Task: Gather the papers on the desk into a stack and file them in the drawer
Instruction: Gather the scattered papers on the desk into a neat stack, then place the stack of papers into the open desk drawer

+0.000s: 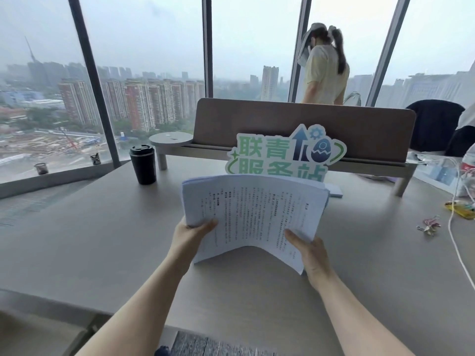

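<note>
Gripping paper stack [254, 214] both sides: left hand [191, 235] thumb on top at left edge, right hand [312, 255] thumb on top at right edge. Stack lifted off desk [102, 240], bowed upward in middle, probably from squeezing inward to square edges. Stack over desk centre.

Count: one stack, sheets too many to count. One black cup [143, 164] toward far-left corner, one cutout sign [285, 152] behind stack, binder clips [428, 225] by right edge, number unclear. Drawer not in view.

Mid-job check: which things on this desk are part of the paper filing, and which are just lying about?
Part of the job:
- stack of papers, held by the left hand and right hand
- no drawer in view

Lying about:
- black travel cup
- green and white sign
- binder clips
- white cable
- yellow packet
</note>
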The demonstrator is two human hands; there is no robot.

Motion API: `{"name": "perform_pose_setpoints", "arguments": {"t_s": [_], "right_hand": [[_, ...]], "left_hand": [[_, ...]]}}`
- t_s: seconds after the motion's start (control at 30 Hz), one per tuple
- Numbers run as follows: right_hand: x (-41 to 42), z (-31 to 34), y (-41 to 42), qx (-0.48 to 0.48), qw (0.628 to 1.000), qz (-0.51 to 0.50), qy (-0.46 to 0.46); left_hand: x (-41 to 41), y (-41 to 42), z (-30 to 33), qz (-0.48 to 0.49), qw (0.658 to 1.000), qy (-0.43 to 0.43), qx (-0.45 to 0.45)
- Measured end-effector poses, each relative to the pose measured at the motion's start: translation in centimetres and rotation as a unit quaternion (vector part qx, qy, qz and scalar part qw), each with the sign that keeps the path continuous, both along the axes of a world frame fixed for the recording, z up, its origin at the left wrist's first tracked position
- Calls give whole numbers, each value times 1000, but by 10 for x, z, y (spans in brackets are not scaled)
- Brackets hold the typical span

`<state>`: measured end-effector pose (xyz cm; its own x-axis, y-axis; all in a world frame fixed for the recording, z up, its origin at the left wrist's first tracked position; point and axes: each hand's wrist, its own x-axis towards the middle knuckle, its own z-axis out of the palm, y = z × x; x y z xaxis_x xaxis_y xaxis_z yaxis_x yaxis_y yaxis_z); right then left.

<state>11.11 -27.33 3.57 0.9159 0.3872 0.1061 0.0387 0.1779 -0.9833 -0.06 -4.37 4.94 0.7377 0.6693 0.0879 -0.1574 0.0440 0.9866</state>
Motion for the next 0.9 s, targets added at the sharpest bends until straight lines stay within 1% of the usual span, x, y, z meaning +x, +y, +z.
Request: {"name": "perform_pose_setpoints", "arguments": {"t_s": [0.07,0.13,0.27,0.4,0.53,0.73,0.9], "right_hand": [[-1,-9,5,-31,999,8,15],[-1,-14,11,-47,999,-11,21],[-2,-16,17,-123,992,-29,1],[-7,-12,27,-143,989,-40,-10],[-25,-1,55,-160,987,19,-18],[-66,28,124,-157,979,61,-111],[-122,41,186,-154,965,137,-165]], "left_hand": [[1,-1,-4,-14,1000,24,-6],[0,-1,-5,-14,999,35,-11],[-7,10,-3,23,999,41,1],[-26,26,0,51,998,26,4],[-60,48,9,103,994,25,20],[-143,96,22,213,976,37,-8],[-222,125,18,300,953,44,-22]]}}
